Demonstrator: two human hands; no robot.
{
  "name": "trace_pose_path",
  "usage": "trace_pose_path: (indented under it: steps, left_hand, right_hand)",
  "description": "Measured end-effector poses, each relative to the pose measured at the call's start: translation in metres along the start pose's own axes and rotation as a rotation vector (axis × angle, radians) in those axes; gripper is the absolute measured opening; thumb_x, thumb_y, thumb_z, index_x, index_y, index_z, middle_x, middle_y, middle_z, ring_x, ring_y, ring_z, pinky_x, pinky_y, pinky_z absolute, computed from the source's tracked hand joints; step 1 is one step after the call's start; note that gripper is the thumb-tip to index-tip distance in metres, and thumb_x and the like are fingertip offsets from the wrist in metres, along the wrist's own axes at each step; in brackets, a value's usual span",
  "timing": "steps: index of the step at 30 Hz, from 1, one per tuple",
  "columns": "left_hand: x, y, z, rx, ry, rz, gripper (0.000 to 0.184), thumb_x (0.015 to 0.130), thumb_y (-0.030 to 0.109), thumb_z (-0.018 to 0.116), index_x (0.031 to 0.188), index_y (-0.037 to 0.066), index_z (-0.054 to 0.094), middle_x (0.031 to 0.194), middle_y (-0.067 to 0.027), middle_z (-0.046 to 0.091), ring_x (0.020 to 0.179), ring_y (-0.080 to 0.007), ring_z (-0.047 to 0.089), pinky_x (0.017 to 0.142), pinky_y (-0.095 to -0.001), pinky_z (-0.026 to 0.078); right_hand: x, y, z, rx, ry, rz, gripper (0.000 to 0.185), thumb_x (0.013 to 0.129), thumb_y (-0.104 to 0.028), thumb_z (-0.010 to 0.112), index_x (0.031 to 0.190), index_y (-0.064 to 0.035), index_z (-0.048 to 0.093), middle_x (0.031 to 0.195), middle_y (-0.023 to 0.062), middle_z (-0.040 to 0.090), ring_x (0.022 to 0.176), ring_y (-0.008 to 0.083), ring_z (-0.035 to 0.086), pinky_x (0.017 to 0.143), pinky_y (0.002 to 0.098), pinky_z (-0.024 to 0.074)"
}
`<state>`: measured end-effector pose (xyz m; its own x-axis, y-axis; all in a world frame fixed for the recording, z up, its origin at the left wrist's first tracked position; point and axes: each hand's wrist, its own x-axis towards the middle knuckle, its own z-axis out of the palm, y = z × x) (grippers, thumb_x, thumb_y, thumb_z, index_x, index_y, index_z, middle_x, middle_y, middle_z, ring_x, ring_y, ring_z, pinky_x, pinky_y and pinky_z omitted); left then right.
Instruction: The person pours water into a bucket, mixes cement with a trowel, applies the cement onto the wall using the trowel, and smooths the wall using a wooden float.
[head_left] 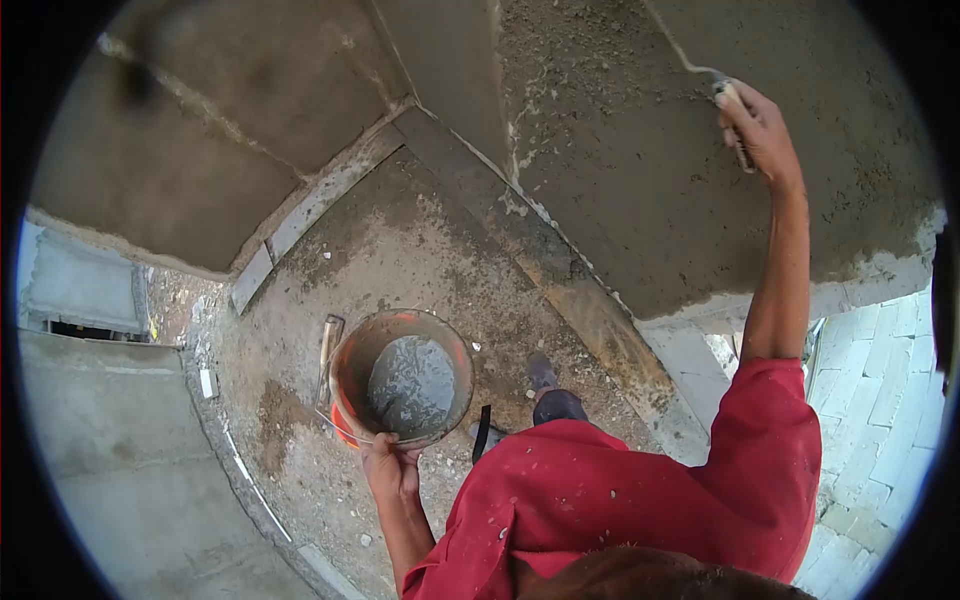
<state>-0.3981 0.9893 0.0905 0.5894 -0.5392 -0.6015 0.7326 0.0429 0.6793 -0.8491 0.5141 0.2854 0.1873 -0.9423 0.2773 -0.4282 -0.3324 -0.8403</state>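
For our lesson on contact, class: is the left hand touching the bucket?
Touching. The head view shows the left hand gripping the bucket at its rim.

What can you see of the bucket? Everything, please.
The bucket is round and open-topped, its inner wall coated grey-brown, with orange showing in patches. It contains a wet, glossy grey mix with an uneven surface, like mortar. A thin wire handle lies down along the lower-left side. The left hand grips the near rim. The mouth faces the camera; the base is hidden, so I can't tell whether it rests on the ground.
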Motion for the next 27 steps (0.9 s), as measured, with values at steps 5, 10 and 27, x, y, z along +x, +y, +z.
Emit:
trace_pose_path:
  steps: [5, 10, 27]
  left_hand:
    - [-0.008, -0.005, 0.016, 0.052, -0.084, -0.025, 0.077, 0.083, -0.007, 0.049, 0.156, 0.012, 0.034, 0.142, -0.0201, 0.053, 0.108, -0.0402, 0.069, 0.082, -0.0585, 0.067]
    - [-0.010, -0.007, 0.030, 0.104, -0.215, 0.024, 0.064, 0.083, -0.003, 0.054, 0.145, 0.007, 0.042, 0.127, -0.0172, 0.061, 0.100, -0.0344, 0.072, 0.078, -0.0520, 0.068]
    - [-0.050, 0.042, -0.017, 0.221, -0.284, 0.296, 0.079, 0.081, -0.011, 0.049, 0.157, 0.006, 0.030, 0.138, -0.0170, 0.054, 0.110, -0.0296, 0.069, 0.069, -0.0376, 0.069]
  right_hand:
    - [-0.069, -0.080, -0.023, -0.424, 0.051, -0.175, 0.049, 0.096, -0.040, 0.070, 0.131, -0.0047, 0.068, 0.087, 0.0006, 0.066, 0.073, 0.0143, 0.059, 0.068, 0.0311, 0.0489]
    - [-0.142, -0.094, 0.113, -0.678, -0.371, -0.411, 0.034, 0.090, -0.023, 0.073, 0.122, -0.0168, 0.066, 0.111, 0.0088, 0.074, 0.102, 0.0340, 0.070, 0.087, 0.0447, 0.0555]
    - [-0.303, -0.111, 0.374, -0.457, -0.914, -0.426, 0.045, 0.090, -0.037, 0.073, 0.128, -0.0144, 0.071, 0.111, 0.0173, 0.076, 0.106, 0.0412, 0.070, 0.093, 0.0517, 0.0542]
